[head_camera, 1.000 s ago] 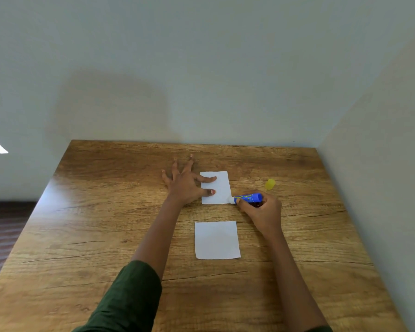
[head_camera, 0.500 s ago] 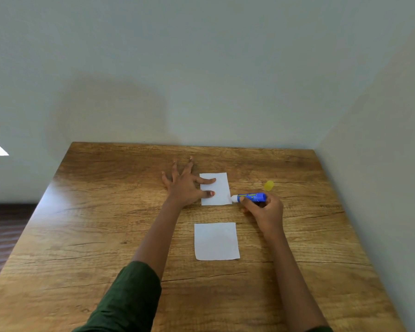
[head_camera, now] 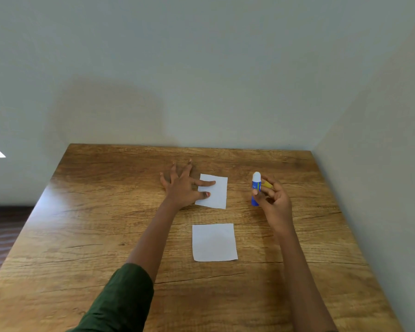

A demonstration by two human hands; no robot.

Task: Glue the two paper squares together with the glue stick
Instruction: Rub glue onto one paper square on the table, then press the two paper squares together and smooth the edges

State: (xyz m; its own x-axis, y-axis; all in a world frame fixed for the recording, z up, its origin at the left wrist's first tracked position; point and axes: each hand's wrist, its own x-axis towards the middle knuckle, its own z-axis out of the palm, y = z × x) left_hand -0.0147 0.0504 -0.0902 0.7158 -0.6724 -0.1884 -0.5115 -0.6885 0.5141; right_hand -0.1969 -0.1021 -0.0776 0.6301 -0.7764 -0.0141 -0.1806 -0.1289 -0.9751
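Pins the far paper square (head_camera: 217, 191) to the desk (head_camera: 106, 224) with the left grip (head_camera: 181, 188): released, thumb and forefinger straight across the sheet's left half, other fingers splayed on bare wood. Clasps the glue stick (head_camera: 256, 185) in the right grip (head_camera: 274, 202), fingers curled round the blue barrel, rounded white tip up, upright, right of the far square and clear of its edge. Shows a yellow cap (head_camera: 267, 185) just behind those fingers; cannot tell whether touched. Leaves the near paper square (head_camera: 214, 242) flat and untouched between the two forearms, a band of bare wood apart from the far one. Sets the desk's far edge against a pale wall (head_camera: 201, 92) and its right edge along a side wall (head_camera: 381, 188); offers wide open wood to the left. Wood grain warm brown, dark-veined, faintly glossy. Paper white, thin, crisp-cornered. Dark green sleeve (head_camera: 120, 300) on the left arm
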